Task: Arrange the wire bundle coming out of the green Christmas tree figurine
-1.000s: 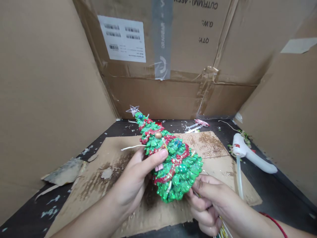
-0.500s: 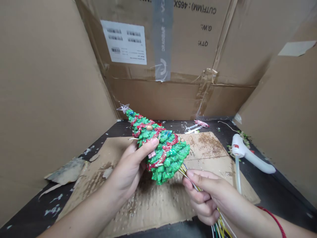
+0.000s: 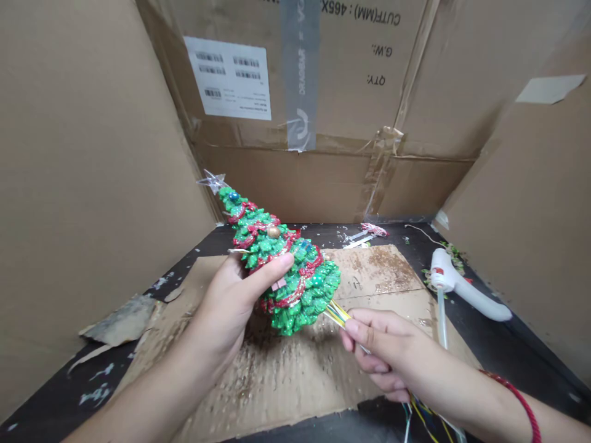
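Gripping green glittery Christmas tree (image 3: 295,283) in left hand (image 3: 221,314), fingers wrapped around it; right hand (image 3: 388,347) pinching coloured wire bundle (image 3: 337,314) between fingers, just beside tree.

VIEWS: 1 | MOUNT: worn on person's head | POSITION: above and behind the left hand (image 3: 221,314) and right hand (image 3: 388,351) | FACING: forward and down | RANGE: close | FRAME: hands in lower half, cardboard sheet (image 3: 300,381) and dark tabletop (image 3: 521,369) below, cardboard box wall (image 3: 323,184) ahead
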`<action>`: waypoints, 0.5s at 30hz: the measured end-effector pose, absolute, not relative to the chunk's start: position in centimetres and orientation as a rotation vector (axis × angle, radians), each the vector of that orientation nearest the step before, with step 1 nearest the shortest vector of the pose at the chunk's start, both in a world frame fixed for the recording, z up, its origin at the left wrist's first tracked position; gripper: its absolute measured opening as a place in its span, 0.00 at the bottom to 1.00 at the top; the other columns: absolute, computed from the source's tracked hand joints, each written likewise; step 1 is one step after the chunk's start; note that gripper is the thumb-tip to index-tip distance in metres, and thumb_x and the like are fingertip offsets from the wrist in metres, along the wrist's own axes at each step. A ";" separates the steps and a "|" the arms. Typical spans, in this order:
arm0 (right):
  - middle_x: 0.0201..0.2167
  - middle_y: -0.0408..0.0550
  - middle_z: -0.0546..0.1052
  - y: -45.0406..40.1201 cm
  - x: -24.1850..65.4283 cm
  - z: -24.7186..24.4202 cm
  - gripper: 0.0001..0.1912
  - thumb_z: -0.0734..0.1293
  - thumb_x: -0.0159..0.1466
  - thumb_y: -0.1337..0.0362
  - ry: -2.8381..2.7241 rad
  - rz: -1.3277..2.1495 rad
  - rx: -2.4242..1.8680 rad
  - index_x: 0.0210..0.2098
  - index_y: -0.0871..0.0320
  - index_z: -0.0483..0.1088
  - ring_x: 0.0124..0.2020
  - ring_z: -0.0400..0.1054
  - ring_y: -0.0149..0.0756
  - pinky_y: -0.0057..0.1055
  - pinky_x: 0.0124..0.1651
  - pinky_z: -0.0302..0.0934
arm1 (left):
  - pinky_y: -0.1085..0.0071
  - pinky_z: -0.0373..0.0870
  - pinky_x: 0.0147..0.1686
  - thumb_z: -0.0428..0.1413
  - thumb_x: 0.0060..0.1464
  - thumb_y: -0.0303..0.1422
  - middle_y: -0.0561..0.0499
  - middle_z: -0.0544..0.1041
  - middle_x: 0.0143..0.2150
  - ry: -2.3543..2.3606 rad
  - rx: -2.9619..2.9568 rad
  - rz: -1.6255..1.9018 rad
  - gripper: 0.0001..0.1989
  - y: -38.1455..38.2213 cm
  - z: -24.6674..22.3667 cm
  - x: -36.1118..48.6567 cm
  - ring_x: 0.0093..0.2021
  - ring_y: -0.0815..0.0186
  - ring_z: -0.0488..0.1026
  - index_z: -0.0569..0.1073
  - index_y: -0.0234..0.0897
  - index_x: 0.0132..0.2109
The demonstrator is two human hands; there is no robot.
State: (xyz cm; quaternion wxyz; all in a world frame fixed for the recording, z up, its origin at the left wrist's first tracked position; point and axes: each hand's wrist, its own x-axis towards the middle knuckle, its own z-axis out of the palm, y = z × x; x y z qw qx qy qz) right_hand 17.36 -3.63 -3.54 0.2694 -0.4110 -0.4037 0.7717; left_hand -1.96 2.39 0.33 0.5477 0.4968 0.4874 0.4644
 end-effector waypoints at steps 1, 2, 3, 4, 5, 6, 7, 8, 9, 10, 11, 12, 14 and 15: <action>0.22 0.36 0.53 -3.7 17.5 -3.5 0.18 0.59 0.68 0.48 -1.211 1.988 -1.176 0.35 0.58 0.59 0.18 0.40 0.23 0.23 0.20 0.38 | 0.65 0.68 0.54 0.59 0.50 0.41 0.49 0.72 0.54 1.184 1.179 1.109 0.23 2.4 0.5 -1.9 0.54 0.58 0.70 0.66 0.39 0.52; 0.23 0.38 0.55 -3.7 17.6 -3.4 0.17 0.57 0.69 0.50 -1.368 1.852 -1.250 0.34 0.58 0.59 0.20 0.45 0.24 0.24 0.22 0.42 | 0.65 0.67 0.54 0.60 0.48 0.41 0.48 0.72 0.54 1.212 1.175 1.122 0.25 2.5 0.6 -1.8 0.54 0.57 0.70 0.66 0.38 0.52; 0.24 0.40 0.59 -3.8 17.7 -3.4 0.17 0.55 0.70 0.51 -1.543 1.678 -1.335 0.34 0.59 0.60 0.22 0.49 0.25 0.25 0.25 0.45 | 0.65 0.67 0.53 0.61 0.47 0.41 0.48 0.72 0.53 1.237 1.171 1.139 0.26 2.5 0.8 -1.7 0.54 0.56 0.70 0.66 0.37 0.52; 0.26 0.41 0.61 -3.9 17.9 -3.4 0.17 0.54 0.71 0.52 -1.721 1.495 -1.422 0.33 0.59 0.60 0.25 0.52 0.27 0.26 0.28 0.47 | 0.66 0.68 0.52 0.62 0.45 0.42 0.48 0.73 0.52 1.255 1.175 1.161 0.27 2.6 0.8 -1.6 0.53 0.56 0.70 0.67 0.37 0.51; 0.27 0.43 0.64 -3.9 18.0 -3.4 0.18 0.53 0.72 0.53 -1.882 1.316 -1.508 0.33 0.58 0.61 0.27 0.55 0.29 0.28 0.30 0.47 | 0.67 0.68 0.50 0.63 0.44 0.42 0.49 0.74 0.51 1.267 1.191 1.185 0.26 2.7 0.9 -1.6 0.51 0.57 0.71 0.68 0.37 0.49; 0.27 0.44 0.65 -4.0 18.0 -3.4 0.18 0.51 0.72 0.53 -2.010 1.173 -1.585 0.33 0.58 0.60 0.28 0.56 0.30 0.29 0.30 0.46 | 0.67 0.69 0.49 0.64 0.42 0.41 0.50 0.74 0.49 1.275 1.213 1.207 0.26 2.8 0.9 -1.6 0.50 0.58 0.72 0.68 0.38 0.48; 0.26 0.44 0.66 -4.1 18.1 -3.4 0.18 0.50 0.72 0.53 -2.103 1.077 -1.653 0.33 0.57 0.60 0.26 0.56 0.31 0.30 0.29 0.45 | 0.67 0.70 0.48 0.64 0.42 0.41 0.50 0.75 0.49 1.285 1.238 1.227 0.26 2.9 0.9 -1.7 0.49 0.59 0.72 0.69 0.40 0.48; 0.25 0.44 0.66 -4.1 18.1 -3.5 0.19 0.49 0.72 0.53 -2.166 1.009 -1.711 0.33 0.57 0.60 0.25 0.56 0.32 0.31 0.28 0.43 | 0.67 0.70 0.48 0.65 0.41 0.41 0.50 0.75 0.49 1.300 1.266 1.243 0.26 3.0 0.9 -1.8 0.48 0.60 0.72 0.69 0.41 0.48; 0.24 0.45 0.67 -4.1 18.0 -3.5 0.19 0.48 0.72 0.53 -2.213 0.967 -1.747 0.34 0.57 0.59 0.23 0.55 0.32 0.32 0.27 0.42 | 0.66 0.70 0.49 0.65 0.40 0.40 0.50 0.75 0.49 1.321 1.296 1.248 0.27 3.0 1.0 -1.9 0.48 0.60 0.72 0.69 0.42 0.49; 0.24 0.46 0.68 -4.1 18.0 -3.5 0.19 0.48 0.72 0.53 -2.247 0.935 -1.766 0.34 0.57 0.59 0.23 0.55 0.33 0.32 0.27 0.41 | 0.65 0.69 0.50 0.65 0.40 0.39 0.50 0.75 0.50 1.352 1.327 1.240 0.27 3.1 1.0 -2.0 0.49 0.59 0.72 0.69 0.42 0.49; 0.25 0.47 0.68 -4.0 17.9 -3.5 0.19 0.47 0.72 0.53 -2.270 0.915 -1.779 0.34 0.57 0.60 0.23 0.55 0.33 0.32 0.27 0.41 | 0.64 0.68 0.52 0.66 0.39 0.38 0.50 0.75 0.50 1.389 1.358 1.225 0.28 3.1 1.1 -2.2 0.50 0.59 0.72 0.69 0.42 0.49; 0.25 0.47 0.69 -4.0 17.9 -3.5 0.20 0.47 0.72 0.53 -2.288 0.901 -1.790 0.34 0.57 0.60 0.23 0.54 0.33 0.32 0.27 0.41 | 0.63 0.68 0.53 0.66 0.38 0.37 0.50 0.75 0.51 1.426 1.389 1.206 0.28 3.1 1.2 -2.3 0.50 0.58 0.72 0.69 0.42 0.49; 0.26 0.49 0.71 -3.9 17.8 -3.5 0.19 0.47 0.72 0.53 -2.301 0.869 -1.805 0.35 0.57 0.61 0.23 0.55 0.34 0.32 0.27 0.41 | 0.61 0.66 0.55 0.67 0.37 0.36 0.49 0.74 0.51 1.495 1.461 1.179 0.29 3.0 1.5 -2.4 0.51 0.57 0.71 0.69 0.42 0.49; 0.27 0.49 0.71 -3.9 17.9 -3.5 0.19 0.47 0.72 0.53 -2.298 0.851 -1.808 0.36 0.57 0.61 0.24 0.56 0.35 0.32 0.28 0.41 | 0.60 0.66 0.56 0.67 0.37 0.35 0.49 0.74 0.51 1.525 1.496 1.172 0.29 2.9 1.7 -2.4 0.51 0.56 0.71 0.69 0.42 0.49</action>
